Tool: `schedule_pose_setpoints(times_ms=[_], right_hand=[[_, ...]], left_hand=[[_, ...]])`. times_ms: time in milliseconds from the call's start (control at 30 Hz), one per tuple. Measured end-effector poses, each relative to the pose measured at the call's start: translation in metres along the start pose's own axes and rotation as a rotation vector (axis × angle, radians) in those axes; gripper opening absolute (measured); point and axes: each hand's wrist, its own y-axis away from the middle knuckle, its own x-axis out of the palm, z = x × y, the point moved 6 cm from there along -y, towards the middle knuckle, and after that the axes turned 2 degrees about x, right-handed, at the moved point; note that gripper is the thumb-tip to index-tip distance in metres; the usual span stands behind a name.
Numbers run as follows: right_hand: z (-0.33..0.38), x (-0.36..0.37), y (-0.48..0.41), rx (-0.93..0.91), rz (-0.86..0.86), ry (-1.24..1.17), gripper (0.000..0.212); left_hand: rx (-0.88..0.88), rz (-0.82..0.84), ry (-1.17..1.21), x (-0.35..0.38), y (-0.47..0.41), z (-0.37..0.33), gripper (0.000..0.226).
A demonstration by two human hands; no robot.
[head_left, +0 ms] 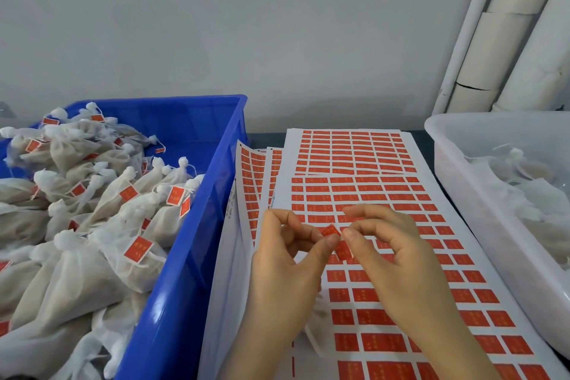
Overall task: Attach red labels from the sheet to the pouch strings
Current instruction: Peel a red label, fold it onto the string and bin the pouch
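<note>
Above label sheet (385, 194), red label (331, 230) pinched between both hands' fingers (327, 241).

A small red label (330, 230) is pinched between the fingers of the left hand (283, 271) and right hand (401, 262), just above the sheet (385, 287), a white page gridded with red rectangles. Tagged pouches (92, 225) lie heaped left of the sheet, and plain pouches (530, 191) lie right of it.

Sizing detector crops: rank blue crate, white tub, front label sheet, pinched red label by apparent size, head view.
1. blue crate
2. front label sheet
3. white tub, cut off by the frame edge, so unsure
4. red label
</note>
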Motion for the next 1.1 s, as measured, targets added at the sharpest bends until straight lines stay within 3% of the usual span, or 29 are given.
schedule_pose_setpoints(times_ms=[200,400,500,667,833,967,1100], right_hand=[[-0.004,0.006,0.000,0.012,0.029,0.019,0.010],[-0.005,0.004,0.000,0.071,0.015,-0.059,0.009],[-0.003,0.002,0.000,0.058,0.023,-0.084,0.022],[0.001,0.001,0.000,0.019,0.014,-0.073,0.030],[0.006,0.000,0.000,-0.080,-0.041,0.044,0.021],[0.013,-0.002,0.002,-0.164,-0.157,0.095,0.009],[0.005,-0.016,0.002,0.000,-0.240,-0.145,0.029]], left_hand=[[0.061,-0.051,-0.032,-0.001,0.002,-0.002,0.029],[0.315,0.006,-0.205,0.001,0.008,-0.020,0.016],[0.409,0.019,-0.257,0.002,0.011,-0.027,0.031],[0.471,0.003,-0.275,0.001,0.012,-0.026,0.029],[0.429,0.003,-0.282,0.002,0.011,-0.025,0.027],[0.269,-0.004,-0.264,0.000,0.008,-0.016,0.018],[-0.017,-0.038,-0.014,-0.004,0.003,-0.002,0.014]])
